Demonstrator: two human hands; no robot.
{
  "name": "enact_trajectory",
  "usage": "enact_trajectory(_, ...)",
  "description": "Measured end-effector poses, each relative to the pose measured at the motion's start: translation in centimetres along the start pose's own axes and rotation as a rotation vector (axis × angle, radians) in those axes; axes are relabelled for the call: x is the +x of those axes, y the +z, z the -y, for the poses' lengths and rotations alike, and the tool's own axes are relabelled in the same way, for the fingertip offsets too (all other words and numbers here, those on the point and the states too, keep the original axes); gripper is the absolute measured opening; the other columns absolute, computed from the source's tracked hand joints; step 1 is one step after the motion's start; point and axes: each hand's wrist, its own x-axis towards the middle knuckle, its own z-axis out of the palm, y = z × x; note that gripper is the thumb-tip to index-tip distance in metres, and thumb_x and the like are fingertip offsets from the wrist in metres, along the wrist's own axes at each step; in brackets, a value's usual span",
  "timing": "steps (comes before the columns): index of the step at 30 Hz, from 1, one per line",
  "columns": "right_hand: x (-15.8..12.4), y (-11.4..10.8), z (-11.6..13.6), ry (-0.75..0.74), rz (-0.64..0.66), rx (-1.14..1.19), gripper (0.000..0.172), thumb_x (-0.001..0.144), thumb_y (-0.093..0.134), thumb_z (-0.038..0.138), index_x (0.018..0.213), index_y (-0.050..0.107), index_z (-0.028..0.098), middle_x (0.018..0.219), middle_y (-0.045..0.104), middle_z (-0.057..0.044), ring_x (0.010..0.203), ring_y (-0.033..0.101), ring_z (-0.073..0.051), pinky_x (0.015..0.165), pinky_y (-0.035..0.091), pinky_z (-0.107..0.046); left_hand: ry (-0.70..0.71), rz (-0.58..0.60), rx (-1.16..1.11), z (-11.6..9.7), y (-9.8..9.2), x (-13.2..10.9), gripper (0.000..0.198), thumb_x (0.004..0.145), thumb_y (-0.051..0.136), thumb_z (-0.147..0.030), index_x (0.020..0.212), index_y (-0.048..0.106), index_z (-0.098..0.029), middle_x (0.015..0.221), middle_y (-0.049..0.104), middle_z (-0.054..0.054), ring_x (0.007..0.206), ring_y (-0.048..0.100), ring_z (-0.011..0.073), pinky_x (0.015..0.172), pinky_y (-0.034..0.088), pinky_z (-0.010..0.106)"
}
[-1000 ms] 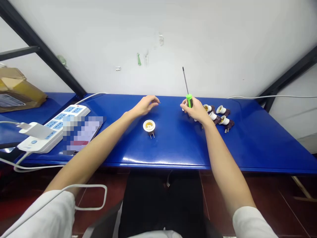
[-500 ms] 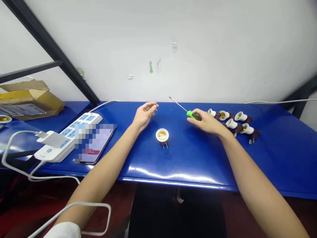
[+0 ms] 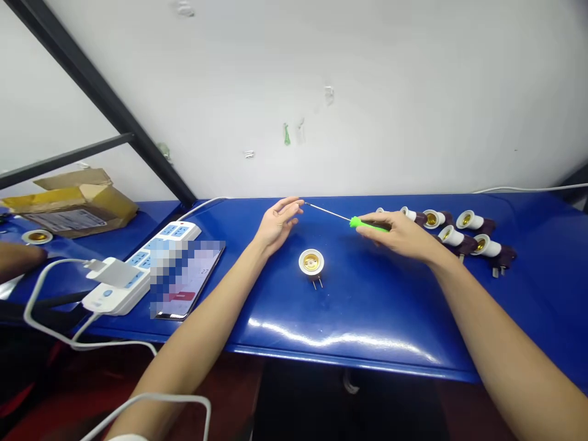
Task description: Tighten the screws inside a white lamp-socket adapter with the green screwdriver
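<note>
R hand (image 3: 400,236) pinching green-handled screwdriver (image 3: 367,224), now swung from upright to near flat, tip just by open, spread L hand (image 3: 278,224). Lamp socket (image 3: 311,263) on blue worktop (image 3: 390,306) btw hands, pins toward body; more sockets (image 3: 459,231) clustered just past R hand.

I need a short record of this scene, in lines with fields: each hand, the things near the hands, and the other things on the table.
Left hand: open, empty, beside the screwdriver's tip
Right hand: holds the screwdriver by its green handle, shaft pointing left
Nearby: lamp holder, alone between the hands, prongs toward the person
Right side: group of lamp holders
Rest: power strip, phone with blurred screen, cardboard box
Surface: blue table
</note>
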Motion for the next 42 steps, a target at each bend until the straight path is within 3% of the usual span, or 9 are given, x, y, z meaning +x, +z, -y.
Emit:
enact_trajectory(6,0.1,0.0,0.1,-0.028,-0.001,-0.033,0.057,0.093,0.065,0.067,0.119,0.086,0.020,0.098,0.082,-0.009,0.083,0.071,-0.027,0.076,0.053,-0.039,-0.011,0.032,-0.002,0.1,0.2,-0.2,0.047,0.056,0.106,-0.027,0.095,0.081,-0.018,0.104,0.083,0.006,0.084,0.071,0.0126,0.071,0.050,0.023)
enact_trajectory(10,0.1,0.0,0.1,-0.038,-0.003,-0.051,0.057,0.094,0.064,0.065,0.119,0.086,0.019,0.094,0.082,-0.009,0.085,0.073,-0.028,0.077,0.054,-0.040,-0.012,0.046,-0.001,0.1,0.1,-0.2,0.047,0.057,0.106,-0.028,0.095,0.081,-0.018,0.104,0.083,0.007,0.084,0.071,0.0127,0.072,0.049,0.023)
enact_trajectory(20,0.2,0.1,-0.2,-0.047,0.004,-0.034,0.052,0.094,0.066,0.062,0.118,0.086,0.021,0.107,0.084,-0.009,0.093,0.075,-0.031,0.086,0.057,-0.043,-0.017,0.061,0.000,0.3,0.2,-0.2,0.049,0.054,0.107,-0.029,0.094,0.082,-0.017,0.103,0.083,0.006,0.083,0.070,0.0122,0.070,0.048,0.023)
enact_trajectory(27,0.2,0.2,0.0,-0.027,0.006,0.012,0.054,0.091,0.069,0.066,0.115,0.083,0.020,0.096,0.081,-0.009,0.085,0.071,-0.027,0.077,0.054,-0.039,-0.003,0.065,0.035,0.4,0.2,-0.3,0.050,0.054,0.107,-0.030,0.094,0.081,-0.017,0.104,0.083,0.008,0.083,0.070,0.0131,0.070,0.048,0.024)
enact_trajectory(32,0.1,0.7,0.4,0.040,0.024,0.167,0.059,0.087,0.074,0.073,0.112,0.069,0.019,0.081,0.074,-0.005,0.062,0.054,-0.016,0.061,0.043,-0.033,0.043,0.041,0.084,0.3,0.4,-0.2,0.055,0.050,0.108,-0.036,0.094,0.081,-0.017,0.101,0.084,0.009,0.080,0.070,0.0124,0.068,0.047,0.024)
enact_trajectory(42,0.0,1.2,0.6,0.042,0.052,0.245,0.058,0.086,0.076,0.073,0.106,0.065,0.020,0.077,0.072,-0.002,0.060,0.050,-0.013,0.058,0.039,-0.030,0.090,0.047,0.116,0.2,0.6,-0.4,0.057,0.049,0.108,-0.040,0.092,0.079,-0.017,0.096,0.084,0.008,0.078,0.070,0.0128,0.068,0.047,0.025)
